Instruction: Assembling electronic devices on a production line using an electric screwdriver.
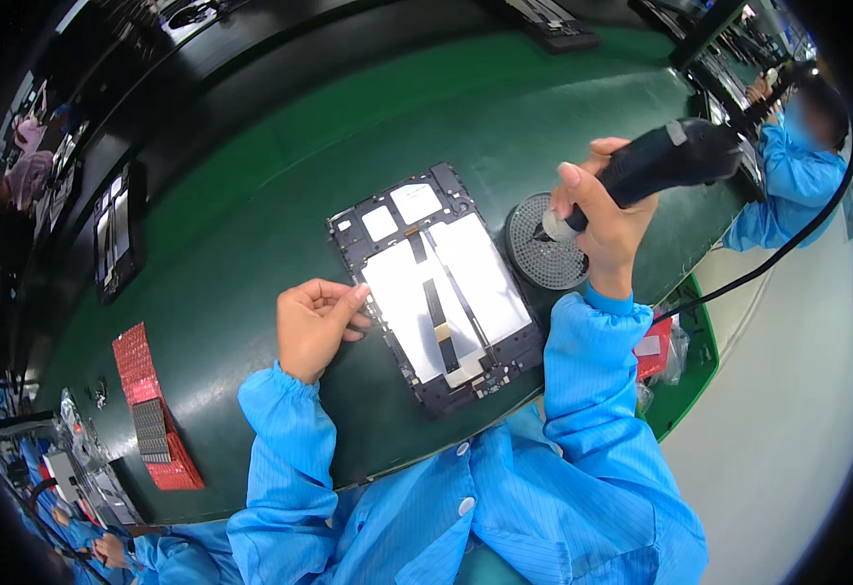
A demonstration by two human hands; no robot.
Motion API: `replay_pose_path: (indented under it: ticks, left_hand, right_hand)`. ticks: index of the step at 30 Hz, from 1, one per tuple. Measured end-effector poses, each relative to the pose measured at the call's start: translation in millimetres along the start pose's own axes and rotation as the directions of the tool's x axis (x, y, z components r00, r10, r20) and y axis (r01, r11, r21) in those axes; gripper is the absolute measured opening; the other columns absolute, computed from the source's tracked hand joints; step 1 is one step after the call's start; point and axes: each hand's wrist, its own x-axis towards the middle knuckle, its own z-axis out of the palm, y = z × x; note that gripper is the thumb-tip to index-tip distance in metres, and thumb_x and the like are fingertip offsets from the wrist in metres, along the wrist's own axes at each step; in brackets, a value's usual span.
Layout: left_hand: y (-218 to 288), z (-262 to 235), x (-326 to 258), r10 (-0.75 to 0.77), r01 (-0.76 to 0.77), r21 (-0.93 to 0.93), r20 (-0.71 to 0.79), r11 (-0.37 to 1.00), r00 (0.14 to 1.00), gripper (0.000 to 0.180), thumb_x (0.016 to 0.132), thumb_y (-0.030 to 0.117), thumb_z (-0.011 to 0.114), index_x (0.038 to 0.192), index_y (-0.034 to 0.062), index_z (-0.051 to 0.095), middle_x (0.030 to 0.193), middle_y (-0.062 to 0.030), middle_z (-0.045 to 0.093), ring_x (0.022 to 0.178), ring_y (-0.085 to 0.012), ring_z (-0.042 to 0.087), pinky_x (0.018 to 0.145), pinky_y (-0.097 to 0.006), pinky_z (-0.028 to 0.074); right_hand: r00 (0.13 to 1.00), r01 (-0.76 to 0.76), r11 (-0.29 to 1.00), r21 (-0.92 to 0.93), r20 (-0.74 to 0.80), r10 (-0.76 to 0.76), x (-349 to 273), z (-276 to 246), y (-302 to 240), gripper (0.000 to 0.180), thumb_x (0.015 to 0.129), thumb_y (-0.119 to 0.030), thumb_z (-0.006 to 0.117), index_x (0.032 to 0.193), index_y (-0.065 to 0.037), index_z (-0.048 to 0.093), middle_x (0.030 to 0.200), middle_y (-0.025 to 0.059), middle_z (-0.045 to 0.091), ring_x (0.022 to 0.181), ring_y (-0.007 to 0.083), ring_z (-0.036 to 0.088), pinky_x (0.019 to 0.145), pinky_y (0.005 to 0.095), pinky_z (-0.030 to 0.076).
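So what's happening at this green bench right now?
A person in a blue coat works on an opened tablet frame lying flat on the green mat. The left hand steadies its left edge. The right hand grips a black electric screwdriver, its tip over a round perforated screw tray beside the frame.

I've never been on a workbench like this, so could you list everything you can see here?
Flat rectangular device chassis: one, black frame with white panels, middle of the green mat.
Green bench mat: one, covering the table.
Round perforated grey dish: one, right of the chassis.
Black corded electric screwdriver: one, above the dish.
Red tray of small parts: one, left on the mat.
Co-worker in blue coat: one, far right.
Left hand: fingertips at the chassis's left edge.
Right hand: gripping the screwdriver.
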Motion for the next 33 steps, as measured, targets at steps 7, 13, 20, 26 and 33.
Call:
replay_pose_path:
  ticks: [7, 13, 20, 26, 33]
  left_hand:
    - [-3.4, 0.5, 0.5, -0.025, 0.025, -0.012, -0.019, 1.0, 0.999, 0.019, 0.082, 0.012, 0.07, 0.084, -0.0042, 0.061, 0.072, -0.0096, 0.065, 0.06, -0.0129, 0.063, 0.047, -0.021, 0.049]
    - [-1.0, -4.0, 2.5, -0.02, 0.02, 0.0, 0.008, 1.0, 1.0, 0.018, 0.083, 0.012, 0.069, 0.085, -0.0043, 0.061, 0.072, -0.0091, 0.064, 0.06, -0.0131, 0.063, 0.047, -0.021, 0.05]
    - [-2.1, -7.1, 2.6, -0.018, 0.018, -0.001, 0.008, 1.0, 1.0, 0.02, 0.083, 0.013, 0.069, 0.086, -0.0049, 0.062, 0.073, -0.0097, 0.064, 0.061, -0.0136, 0.063, 0.048, -0.021, 0.05]
    - [-3.9, -14.6, 4.6, -0.072, 0.076, -0.043, 0.071, 0.996, 0.995, 0.023, 0.086, 0.018, 0.065, 0.092, -0.0043, 0.062, 0.078, -0.0107, 0.065, 0.065, -0.0161, 0.065, 0.051, -0.024, 0.052]
    - [-4.5, -16.6, 9.5, -0.074, 0.093, -0.128, 0.143, 0.987, 0.987, 0.022, 0.088, 0.018, 0.062, 0.093, -0.0038, 0.061, 0.082, -0.0095, 0.064, 0.068, -0.0155, 0.065, 0.05, -0.024, 0.053]
  right_hand:
    - [0.989, -0.12, 0.989, -0.085, 0.074, 0.126, 2.0, 4.1, 10.9, 0.027, 0.072, 0.001, 0.073, 0.093, 0.003, 0.056, 0.062, 0.0029, 0.059, 0.049, 0.0094, 0.056, 0.045, 0.0219, 0.043]
    - [0.988, -0.089, 0.992, -0.084, 0.119, 0.099, 2.9, 4.5, 15.7, 0.029, 0.072, 0.005, 0.072, 0.094, 0.002, 0.053, 0.063, 0.0054, 0.059, 0.049, 0.0121, 0.056, 0.045, 0.0239, 0.044]
    - [0.985, -0.085, 0.991, -0.1, 0.144, 0.099, 0.7, 7.1, 16.8, 0.029, 0.073, 0.006, 0.071, 0.094, 0.002, 0.053, 0.062, 0.0058, 0.059, 0.049, 0.0121, 0.056, 0.045, 0.0238, 0.044]
    - [0.996, -0.078, 0.986, -0.145, 0.033, 0.084, -3.6, 18.1, 3.2, 0.027, 0.074, 0.002, 0.072, 0.095, -0.002, 0.057, 0.064, 0.0021, 0.058, 0.05, 0.0098, 0.055, 0.046, 0.0233, 0.043]
    - [0.964, -0.047, 0.979, 0.196, 0.265, -0.006, -22.5, 93.4, -19.2, 0.033, 0.074, 0.008, 0.067, 0.101, -0.002, 0.052, 0.062, 0.0047, 0.058, 0.051, 0.0126, 0.057, 0.047, 0.0238, 0.045]
